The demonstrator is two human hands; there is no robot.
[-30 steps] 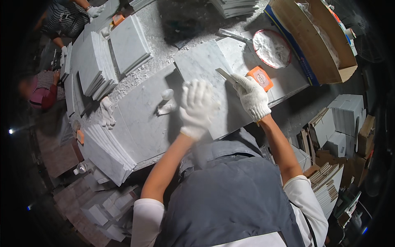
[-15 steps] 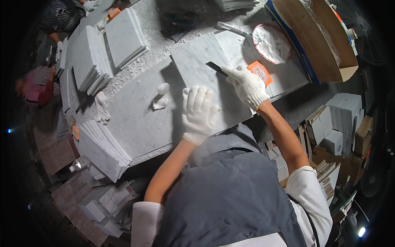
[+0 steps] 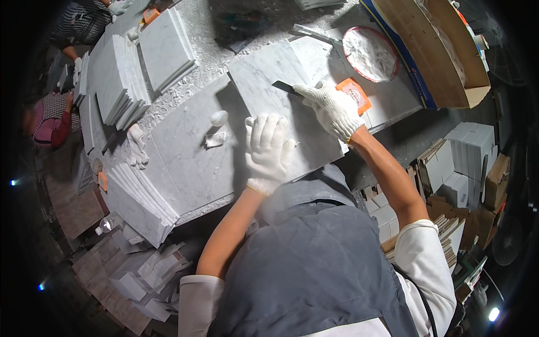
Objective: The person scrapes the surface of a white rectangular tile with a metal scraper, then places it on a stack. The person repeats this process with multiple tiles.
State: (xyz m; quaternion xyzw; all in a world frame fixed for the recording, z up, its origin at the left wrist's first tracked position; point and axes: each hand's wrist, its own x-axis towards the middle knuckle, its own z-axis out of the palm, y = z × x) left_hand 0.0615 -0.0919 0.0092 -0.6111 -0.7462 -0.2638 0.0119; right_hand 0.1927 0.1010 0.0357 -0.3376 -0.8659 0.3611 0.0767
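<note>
Blade and right hand have shifted slightly left across the marble slab since the earlier frame; the left hand remains palm down.

Slab position: centre of the frame, on a larger pale surface. A shadow along its left edge suggests that it sits raised, which would leave the edge accessible.

Left hand: gloved, fingers extended, grasping nothing. It lies over the slab's lower left part, a placement that probably steadies the piece.

Right hand: gloved, clenched around the blade's near end with a finger extended along it. This grip likely serves to control the blade's angle. Contact between blade and slab cannot be confirmed.

Red-rimmed container of white material: upper right, beyond the orange block. Both stand on the blade-hand side, presumably for short reach. White cup and small white pad: left of the slab, clear of both hands.
</note>
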